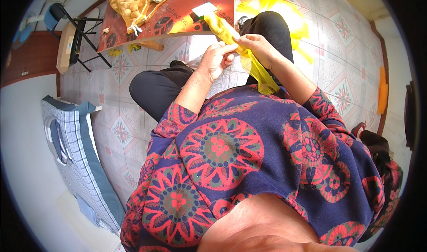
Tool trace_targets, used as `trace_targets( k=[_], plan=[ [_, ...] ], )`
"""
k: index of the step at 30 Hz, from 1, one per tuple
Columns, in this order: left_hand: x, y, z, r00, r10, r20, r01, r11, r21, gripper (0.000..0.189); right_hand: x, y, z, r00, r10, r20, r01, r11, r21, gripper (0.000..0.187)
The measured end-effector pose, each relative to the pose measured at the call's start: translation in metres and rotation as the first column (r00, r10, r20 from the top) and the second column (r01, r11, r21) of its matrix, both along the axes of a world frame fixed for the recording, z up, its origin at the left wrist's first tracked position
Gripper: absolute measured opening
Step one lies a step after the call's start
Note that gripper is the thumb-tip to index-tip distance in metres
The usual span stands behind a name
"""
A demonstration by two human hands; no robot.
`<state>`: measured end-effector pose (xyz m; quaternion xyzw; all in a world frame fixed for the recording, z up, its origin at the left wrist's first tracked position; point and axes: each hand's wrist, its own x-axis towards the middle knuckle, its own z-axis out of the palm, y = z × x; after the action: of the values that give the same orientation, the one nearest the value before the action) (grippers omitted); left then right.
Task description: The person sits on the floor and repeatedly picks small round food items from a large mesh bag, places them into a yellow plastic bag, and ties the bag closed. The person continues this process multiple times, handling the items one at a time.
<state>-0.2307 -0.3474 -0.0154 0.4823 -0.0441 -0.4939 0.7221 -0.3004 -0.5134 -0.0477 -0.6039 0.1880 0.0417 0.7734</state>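
A narrow yellow mesh net bag [220, 25] lies slantwise from the edge of the red-brown board tabletop [180, 10] toward my lap. Rounded lumps fill its upper part, and a white label [204, 9] is at its far end. My right hand [259, 46] grips the netting near the middle, thumb on top. Close beside it, my left hand [217, 59] pinches the mesh between thumb and forefinger, its other fingers curled. Below both hands, the loose yellow tail [262, 76] hangs over my lap. What the fingertips do inside the mesh is hidden.
An orange net sack [128, 5] of rounded tan pieces rests on the tabletop. Bright yellow netting [297, 21] is heaped by my right knee. A folding chair [75, 40] with a cardboard box stands left, beyond a bed [83, 141]. Another person's shoe [358, 129] shows at right.
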Motion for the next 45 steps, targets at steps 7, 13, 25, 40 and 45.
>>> trace_targets(
  k=[7, 13, 25, 40, 45],
  plan=[
    [-0.003, 0.001, -0.003, 0.983, 0.030, 0.183, -0.055, 0.989, 0.134, 0.010, 0.002, -0.004, 0.009, 0.998, -0.052, 0.045, 0.051, 0.998, 0.029, 0.028],
    [0.002, 0.003, 0.001, 0.950, -0.049, 0.310, -0.018, 0.978, 0.208, 0.015, 0.010, -0.003, 0.028, 0.997, 0.061, -0.042, -0.041, 0.931, 0.362, 0.027],
    [0.039, 0.030, -0.011, 0.948, 0.273, -0.164, -0.299, 0.939, -0.167, 0.038, -0.021, 0.006, 0.048, 0.977, 0.194, 0.090, -0.198, 0.979, 0.039, 0.024],
    [0.022, 0.051, -0.003, 0.964, 0.115, 0.240, -0.108, 0.993, -0.040, 0.032, -0.019, 0.027, 0.008, 0.981, 0.179, 0.073, -0.183, 0.981, 0.058, 0.019],
    [0.017, 0.053, 0.005, 0.949, 0.105, 0.298, -0.107, 0.994, -0.009, 0.032, -0.021, 0.021, 0.026, 0.929, 0.352, 0.116, -0.311, 0.911, -0.271, 0.020]
  ],
)
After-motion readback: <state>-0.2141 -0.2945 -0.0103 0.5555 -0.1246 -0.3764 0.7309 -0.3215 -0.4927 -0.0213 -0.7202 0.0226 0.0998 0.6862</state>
